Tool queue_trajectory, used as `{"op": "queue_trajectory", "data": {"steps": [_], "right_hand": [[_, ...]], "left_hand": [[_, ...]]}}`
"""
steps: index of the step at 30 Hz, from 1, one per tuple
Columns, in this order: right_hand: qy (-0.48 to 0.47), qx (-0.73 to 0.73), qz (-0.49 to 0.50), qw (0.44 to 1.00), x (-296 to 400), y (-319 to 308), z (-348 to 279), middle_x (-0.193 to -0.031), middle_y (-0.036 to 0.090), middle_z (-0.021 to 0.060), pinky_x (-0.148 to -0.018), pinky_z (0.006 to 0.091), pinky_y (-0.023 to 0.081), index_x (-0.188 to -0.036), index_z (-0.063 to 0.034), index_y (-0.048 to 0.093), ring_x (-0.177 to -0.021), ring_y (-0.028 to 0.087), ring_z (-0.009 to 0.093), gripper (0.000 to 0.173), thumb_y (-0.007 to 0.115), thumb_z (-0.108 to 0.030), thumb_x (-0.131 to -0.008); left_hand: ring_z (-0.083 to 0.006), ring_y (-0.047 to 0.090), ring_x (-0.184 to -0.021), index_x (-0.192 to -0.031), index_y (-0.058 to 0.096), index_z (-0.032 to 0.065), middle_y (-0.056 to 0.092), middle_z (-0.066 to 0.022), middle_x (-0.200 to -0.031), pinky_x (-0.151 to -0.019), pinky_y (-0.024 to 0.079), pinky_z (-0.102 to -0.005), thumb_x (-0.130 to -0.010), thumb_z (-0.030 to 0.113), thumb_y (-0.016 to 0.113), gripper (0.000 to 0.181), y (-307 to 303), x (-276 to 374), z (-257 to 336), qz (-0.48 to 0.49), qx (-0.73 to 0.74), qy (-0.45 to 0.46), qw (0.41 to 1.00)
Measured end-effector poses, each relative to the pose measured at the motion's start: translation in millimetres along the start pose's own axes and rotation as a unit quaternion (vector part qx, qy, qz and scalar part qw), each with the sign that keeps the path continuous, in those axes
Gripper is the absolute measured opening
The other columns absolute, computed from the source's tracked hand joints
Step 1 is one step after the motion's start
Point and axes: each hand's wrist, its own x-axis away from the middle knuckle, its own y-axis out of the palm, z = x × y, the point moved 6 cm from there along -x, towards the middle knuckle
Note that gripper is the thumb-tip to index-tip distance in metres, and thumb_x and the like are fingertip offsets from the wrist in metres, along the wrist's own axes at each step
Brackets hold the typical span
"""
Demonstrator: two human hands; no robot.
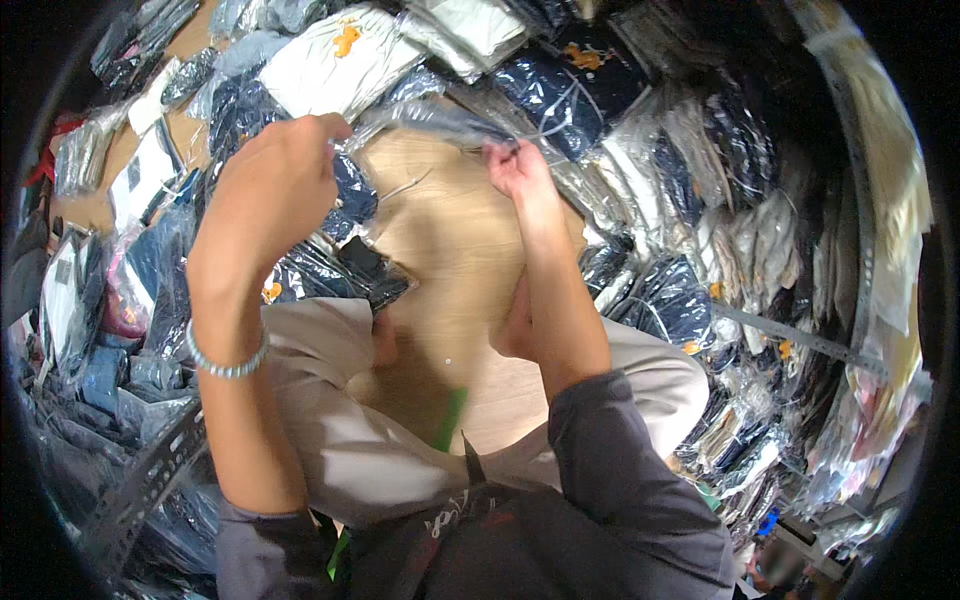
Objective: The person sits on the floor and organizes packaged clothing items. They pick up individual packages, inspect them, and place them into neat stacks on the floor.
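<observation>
My left hand (277,180), a beaded bracelet at its wrist, is raised at the upper left, its fingers curled by the near end of a blurred clear plastic bag (435,120). At the other end of this bag, my right hand (517,165) pinches its edge. Whether the left fingers grip the bag is unclear. Beyond it lie a plastic-wrapped white garment (337,60) with an orange tag and dark wrapped garments (547,97) with a pale cord. Below the hands is the wooden floor (450,225), between my crossed legs.
Heaps of bagged garments surround me, on the left (165,262) and in stacks on the right (675,172). Perforated metal shelf bars stand at the lower left (150,465) and right (802,337). A green strip (450,420) lies before my lap.
</observation>
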Motion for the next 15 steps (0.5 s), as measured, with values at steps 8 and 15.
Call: {"op": "queue_trajectory", "data": {"steps": [8, 15], "right_hand": [[0.150, -0.060, -0.242, 0.957, 247, 119, 72, -0.058, 0.037, 0.0008, -0.036, 0.0235, 0.037, -0.064, -0.0119, 0.040, -0.051, 0.044, 0.013, 0.041, 0.051, -0.045, -0.085], [0.018, 0.349, -0.163, 0.923, 309, 115, 38, -0.047, 0.042, 0.0038, -0.040, 0.0255, 0.039, -0.057, -0.0093, 0.046, -0.044, 0.054, 0.023, 0.072, 0.027, -0.073, -0.085]], "left_hand": [[-0.0278, 0.038, -0.132, -0.143, 0.031, 0.0047, 0.041, -0.0181, -0.141, -0.108, 0.029, -0.0350, -0.062, 0.038, 0.084, 0.103, -20, -3, 50, 0.129, 0.374, 0.162, 0.904], [-0.0087, 0.058, -0.080, -0.105, 0.063, 0.0004, 0.066, -0.0036, -0.091, -0.074, 0.047, -0.0251, -0.073, 0.020, 0.080, 0.041, -18, 13, 105, 0.058, 0.474, 0.176, 0.861]]}}
